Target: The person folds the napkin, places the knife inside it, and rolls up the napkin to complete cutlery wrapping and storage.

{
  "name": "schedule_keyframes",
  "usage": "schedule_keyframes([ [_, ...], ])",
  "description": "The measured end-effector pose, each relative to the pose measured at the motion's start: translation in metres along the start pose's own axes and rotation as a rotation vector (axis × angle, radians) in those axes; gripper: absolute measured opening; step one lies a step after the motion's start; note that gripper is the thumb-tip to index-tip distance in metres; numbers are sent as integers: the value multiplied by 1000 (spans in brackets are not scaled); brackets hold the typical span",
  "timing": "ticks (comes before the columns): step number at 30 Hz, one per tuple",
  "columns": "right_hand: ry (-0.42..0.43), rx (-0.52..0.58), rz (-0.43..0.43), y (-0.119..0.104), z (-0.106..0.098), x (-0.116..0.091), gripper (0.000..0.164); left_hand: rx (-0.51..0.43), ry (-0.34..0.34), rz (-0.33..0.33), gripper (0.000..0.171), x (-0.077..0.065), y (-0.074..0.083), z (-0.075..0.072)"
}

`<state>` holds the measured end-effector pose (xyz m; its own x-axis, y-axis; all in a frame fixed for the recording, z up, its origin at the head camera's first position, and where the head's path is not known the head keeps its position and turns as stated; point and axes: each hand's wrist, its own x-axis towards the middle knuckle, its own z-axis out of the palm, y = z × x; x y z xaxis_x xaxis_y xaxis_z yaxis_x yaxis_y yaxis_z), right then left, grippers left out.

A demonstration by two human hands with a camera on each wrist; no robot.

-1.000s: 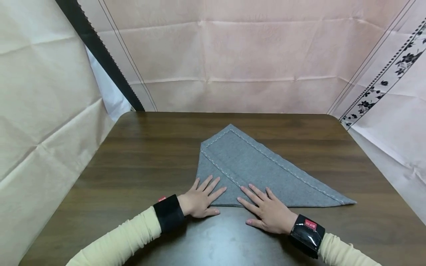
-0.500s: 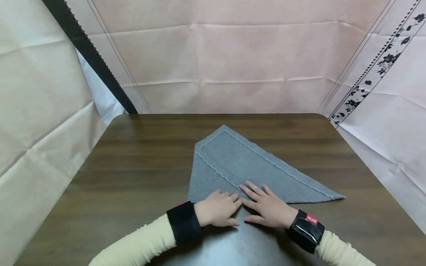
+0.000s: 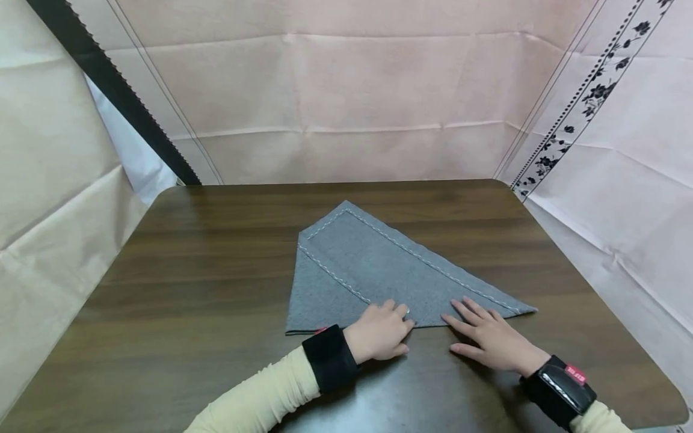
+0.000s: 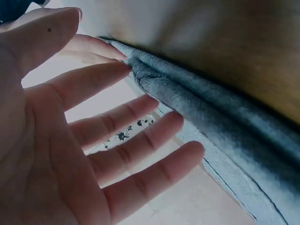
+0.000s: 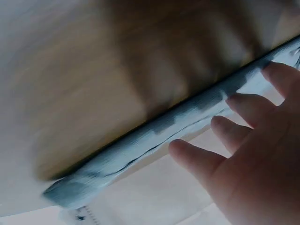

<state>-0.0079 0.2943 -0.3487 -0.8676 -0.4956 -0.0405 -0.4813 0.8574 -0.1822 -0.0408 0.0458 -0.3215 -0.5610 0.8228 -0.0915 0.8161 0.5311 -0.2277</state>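
Observation:
A folded grey-blue cloth with white stitched lines lies flat on the table, its long point toward the right. My left hand rests on the middle of its near edge. In the left wrist view the fingers are fairly straight and touch the layered fold. Farther right, my right hand has spread fingers, their tips on the cloth near its right end. In the right wrist view the fingertips lie along the cloth's edge, somewhat blurred.
The brown wooden table has rounded far corners. Pale hanging sheets surround its back and sides, one with a black strip at the left, another with a floral border at the right. Black bands circle both wrists.
My left hand has slid right along the cloth's near edge, from its left part to the middle. The right hand has moved right toward the pointed end. The whole head view has shifted.

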Motion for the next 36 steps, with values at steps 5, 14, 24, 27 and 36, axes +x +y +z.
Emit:
schedule_keyframes([
  [5,42,2,98,25,-11,-15,54,-1,9,2,39,8,0,3],
  [14,123,-49,392,63,-27,-25,47,36,20,-20,34,11,3,8],
  [24,-4,109,540,90,-32,-31,45,32,57,-29,38,13,5,13],
  [27,30,153,546,92,-31,-32,47,15,30,-29,38,13,5,12],
  [36,92,277,552,88,-30,-29,48,-17,30,-38,37,9,2,13],
])
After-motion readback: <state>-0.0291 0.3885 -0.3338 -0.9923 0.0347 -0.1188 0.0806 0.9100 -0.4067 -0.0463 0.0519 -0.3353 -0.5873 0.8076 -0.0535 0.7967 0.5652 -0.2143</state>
